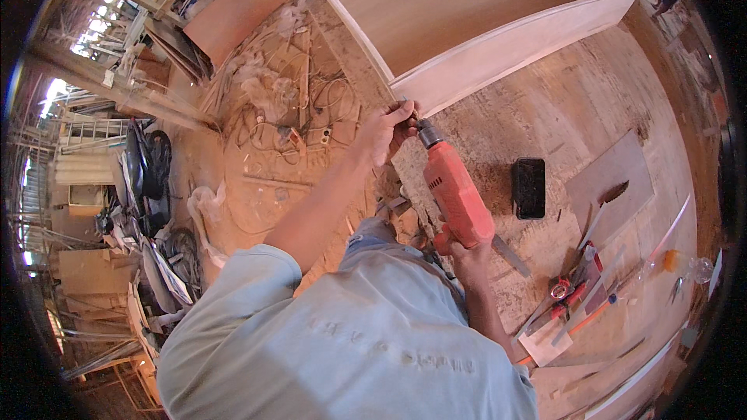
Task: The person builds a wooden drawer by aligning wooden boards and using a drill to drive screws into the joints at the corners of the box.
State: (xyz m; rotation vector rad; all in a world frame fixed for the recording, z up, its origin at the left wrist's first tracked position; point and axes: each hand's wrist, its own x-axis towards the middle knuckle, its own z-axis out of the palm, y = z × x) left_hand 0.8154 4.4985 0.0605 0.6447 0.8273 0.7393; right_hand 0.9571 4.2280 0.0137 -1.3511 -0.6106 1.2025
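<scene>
A red power drill points away from me, its dark chuck toward the corner of a large wooden box frame. My right hand is wrapped round the drill's handle at the near end. Just ahead of the chuck, my left hand has its thumb and fingers pinched together beside the bit. What it pinches is too small to make out. Both hands are close to the near left corner of the frame, over the edge of the worktable.
On the table right of the drill lie a black tray, a grey flat sheet, red-handled tools and a plastic bottle. Cables and scraps litter the dusty ground at left. A motorbike stands farther left.
</scene>
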